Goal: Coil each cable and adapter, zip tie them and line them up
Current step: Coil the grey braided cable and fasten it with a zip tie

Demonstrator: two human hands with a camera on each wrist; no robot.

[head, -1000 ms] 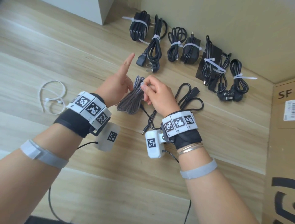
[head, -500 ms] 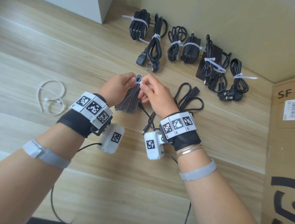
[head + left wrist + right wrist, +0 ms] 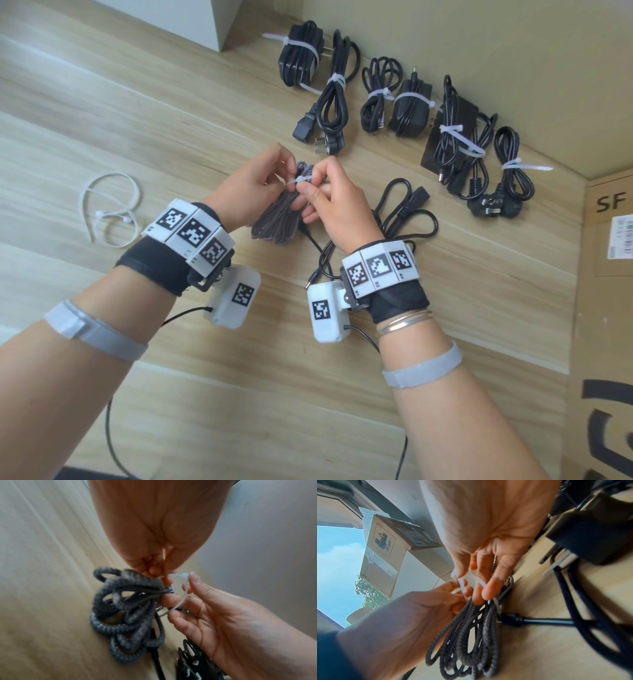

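At the centre of the head view, both hands meet over a bundle of grey braided cable (image 3: pixel 279 219). The left hand (image 3: pixel 246 192) pinches one end of a white zip tie (image 3: pixel 301 180) between thumb and fingertips, its other fingers curled in. The right hand (image 3: pixel 334 202) pinches the tie's other end, lower fingers hooked under the coil to hold its loops together. The tie looks looped around the bundle but not cinched.

I judge the risk to be the coil: if those supporting fingers slacken while the tail is threaded, the loose loops could spring apart, or the tie could close on only some strands.

Just right of the hands, an uncoiled black cable (image 3: pixel 407 212) sprawls on the bench (image 3: pixel 144 113). Along the top of the frame lies a row of tied black bundles (image 3: pixel 387 96); spare zip ties (image 3: pixel 109 209) sit at left.
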